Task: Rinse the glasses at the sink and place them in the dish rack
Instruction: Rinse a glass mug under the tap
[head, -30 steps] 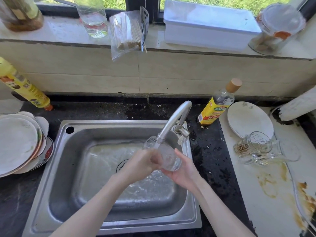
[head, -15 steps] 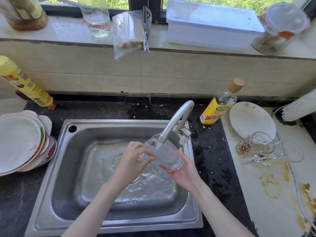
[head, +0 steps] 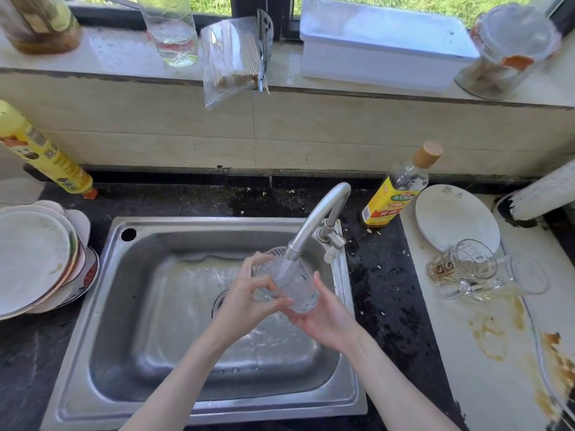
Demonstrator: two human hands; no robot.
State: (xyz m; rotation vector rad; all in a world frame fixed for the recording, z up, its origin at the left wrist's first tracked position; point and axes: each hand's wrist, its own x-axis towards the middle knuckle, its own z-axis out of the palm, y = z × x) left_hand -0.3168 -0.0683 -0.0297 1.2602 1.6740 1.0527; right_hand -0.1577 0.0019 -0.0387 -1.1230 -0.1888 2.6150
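A clear drinking glass (head: pixel 295 289) is tilted under the running tap (head: pixel 314 225) over the steel sink (head: pixel 199 306). Water streams from the spout into it. My left hand (head: pixel 249 301) holds the glass on its left side, fingers curled around the rim end and the wall. My right hand (head: pixel 323 318) cradles the base end from below and the right, thumb up along the glass. Two more glass mugs (head: pixel 466 272) lie on their sides on the white counter at the right.
Stacked plates (head: pixel 34 256) sit left of the sink, a white plate (head: pixel 454 216) at the right. A yellow spray can (head: pixel 43 154) and a yellow-labelled bottle (head: pixel 395 191) stand at the back. Jars, a bag and a white box line the windowsill.
My left hand has shifted up from the glass's lower side to its rim end, and the glass has turned a little under the stream. My right hand stays beneath the base.
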